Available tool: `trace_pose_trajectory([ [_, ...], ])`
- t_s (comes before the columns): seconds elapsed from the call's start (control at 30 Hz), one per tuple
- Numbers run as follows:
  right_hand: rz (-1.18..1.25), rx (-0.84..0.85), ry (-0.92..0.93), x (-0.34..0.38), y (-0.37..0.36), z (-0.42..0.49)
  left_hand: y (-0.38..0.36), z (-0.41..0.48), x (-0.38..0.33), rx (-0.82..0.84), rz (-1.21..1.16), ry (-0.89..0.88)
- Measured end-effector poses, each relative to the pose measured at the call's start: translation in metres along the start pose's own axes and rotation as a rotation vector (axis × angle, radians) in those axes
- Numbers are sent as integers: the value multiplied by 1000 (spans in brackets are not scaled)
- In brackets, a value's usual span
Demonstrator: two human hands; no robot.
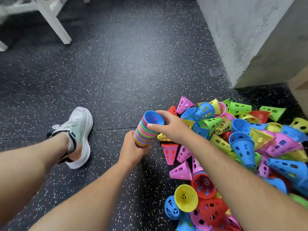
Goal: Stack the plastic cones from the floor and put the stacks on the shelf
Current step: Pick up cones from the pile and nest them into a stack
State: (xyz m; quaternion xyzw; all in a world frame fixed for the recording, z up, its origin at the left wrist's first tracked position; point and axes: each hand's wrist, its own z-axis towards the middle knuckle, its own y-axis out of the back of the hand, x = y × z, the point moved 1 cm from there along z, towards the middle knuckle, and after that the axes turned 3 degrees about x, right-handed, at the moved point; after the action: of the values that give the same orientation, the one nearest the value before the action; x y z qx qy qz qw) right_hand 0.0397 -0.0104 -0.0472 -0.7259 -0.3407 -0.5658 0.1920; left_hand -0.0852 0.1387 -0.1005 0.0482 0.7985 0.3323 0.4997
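left hand [133,148] is gripping the lower end of the cone stack [144,134], fingers wrapping round it. stack is tilting, with its open end leaning up toward the camera. can't tell if its base is touching the floor [116,72]. it's sitting just left of the loose pile [250,147].

right hand [168,126] is holding the blue cone [153,118] at the top of the stack. thumb is pressing on the stacked rims and fingers are curling over the far side of the blue rim. blue cone is sitting nested in the stack, wide mouth up.

pile is spreading over the floor to the right. it's pink, green, yellow, red and blue cones lying at all angles, running up near the grey concrete wall [250,39].

white shoe [78,130] is resting on the floor left of the stack, well apart. white furniture leg [55,22] is standing at top left.
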Motion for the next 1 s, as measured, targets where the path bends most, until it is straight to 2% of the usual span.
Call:
trace_pose_trajectory([
  [0.3, -88, 60, -13, 4, -9, 18, -2, 2, 16, -94, -103, 58],
  [0.4, -39, -114, 11, 12, 2, 26, -2, 1, 26, -122, -150, 55],
  [0.47, -318, -243, 49, 6, 9, 36, -2, 1, 31, -126, -156, 38],
  [0.5, -531, -216, 74, 0, 10, 42, -3, 2, 32, -126, -156, 43],
  [0.57, -945, -20, 66, -14, 5, 50, -5, 3, 33, -132, -147, 50],
  [0.63, -1235, 105, 55, -23, -4, 53, -8, 4, 33, -138, -126, 44],
  [0.7, -1305, 114, 76, -23, -12, 55, -10, 6, 33, -139, -114, 42],
  [0.83, -1202, 55, 29, -12, -22, 65, -12, 6, 34, -160, -112, 35],
  [1.0, -1273, 28, -39, -5, -27, 74, -11, 6, 35, -170, -148, 70],
])
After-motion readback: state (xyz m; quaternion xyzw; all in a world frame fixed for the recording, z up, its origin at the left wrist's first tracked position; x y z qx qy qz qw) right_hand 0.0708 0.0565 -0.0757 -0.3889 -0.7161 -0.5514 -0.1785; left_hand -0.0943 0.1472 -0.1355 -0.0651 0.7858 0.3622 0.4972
